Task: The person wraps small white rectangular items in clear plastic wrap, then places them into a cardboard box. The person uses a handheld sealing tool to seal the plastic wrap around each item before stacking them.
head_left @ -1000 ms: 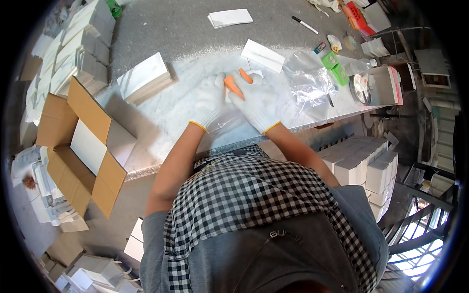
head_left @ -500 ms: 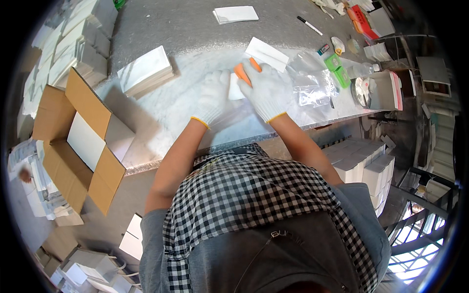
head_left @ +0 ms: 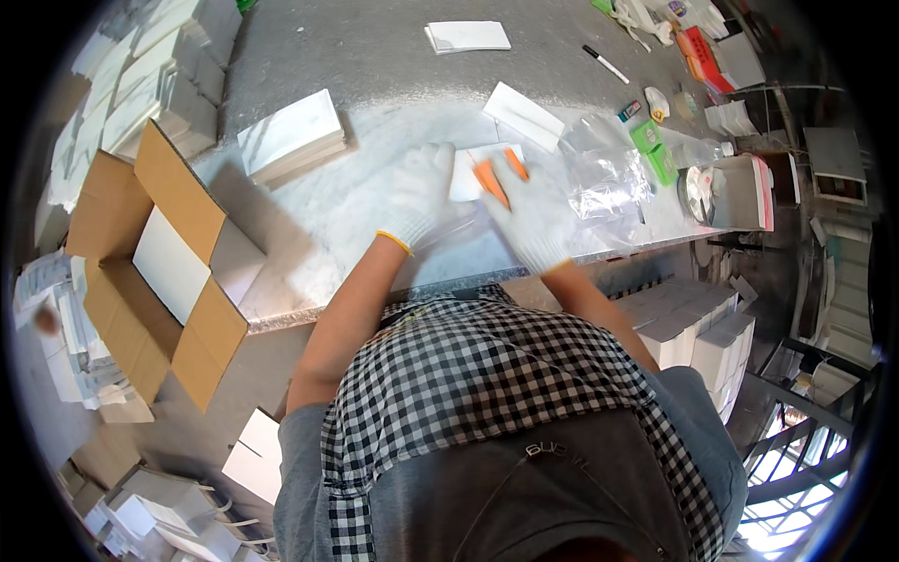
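A white rectangular piece [head_left: 468,174] lies on the pale marble-patterned work surface between my hands. My left hand [head_left: 417,187], in a white knit glove, rests just left of it, fingers stretched forward and pressing down. My gloved right hand [head_left: 534,211] is closed around an orange object [head_left: 491,184]; the fingers cover part of it, so its exact kind is hidden. The object's front end points over the white piece. Thin clear film shows faintly on the surface below my hands. A white slab [head_left: 524,116] lies just beyond my right hand.
On the left are an open cardboard box [head_left: 201,337] and a stack of white slabs [head_left: 292,139]. Clear plastic bags [head_left: 609,183], green boxes [head_left: 654,150] and a tape roll [head_left: 695,195] lie right. Farther off are more white pieces [head_left: 468,36] and a marker [head_left: 606,64].
My right hand has drawn back toward me and slightly right with the orange object, uncovering more of the white piece. My left hand stays beside it. The whole view has shifted a little.
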The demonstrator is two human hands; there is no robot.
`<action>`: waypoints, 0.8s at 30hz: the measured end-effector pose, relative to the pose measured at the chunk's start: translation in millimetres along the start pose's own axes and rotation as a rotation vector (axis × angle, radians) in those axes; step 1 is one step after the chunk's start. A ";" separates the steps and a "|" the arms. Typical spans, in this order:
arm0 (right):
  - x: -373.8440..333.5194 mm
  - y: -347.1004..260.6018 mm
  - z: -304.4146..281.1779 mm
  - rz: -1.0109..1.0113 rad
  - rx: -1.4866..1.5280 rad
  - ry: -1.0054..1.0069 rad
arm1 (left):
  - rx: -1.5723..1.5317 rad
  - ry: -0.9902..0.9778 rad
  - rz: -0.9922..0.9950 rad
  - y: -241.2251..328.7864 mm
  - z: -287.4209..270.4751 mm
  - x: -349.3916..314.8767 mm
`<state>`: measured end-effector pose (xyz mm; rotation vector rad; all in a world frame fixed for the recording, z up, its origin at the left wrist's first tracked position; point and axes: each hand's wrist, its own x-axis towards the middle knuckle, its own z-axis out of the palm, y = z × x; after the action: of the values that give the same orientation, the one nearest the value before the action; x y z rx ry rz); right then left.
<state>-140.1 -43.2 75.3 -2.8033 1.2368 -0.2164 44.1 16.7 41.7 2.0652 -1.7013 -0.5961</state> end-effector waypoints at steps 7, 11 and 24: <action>29.3 -10.9 -7.1 0.000 -0.015 -0.006 | -0.019 0.110 0.089 -5.3 10.2 -1.3; -2.4 -6.6 -8.0 0.050 -0.003 -0.042 | 0.014 0.057 0.023 -7.9 15.3 1.5; -18.5 -1.9 1.0 0.025 -0.020 0.037 | 0.006 0.035 0.026 -5.5 11.5 -0.9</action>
<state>-150.8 -28.2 72.7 -2.8113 1.2873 -0.2574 42.0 18.2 29.2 2.0424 -1.7095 -0.5447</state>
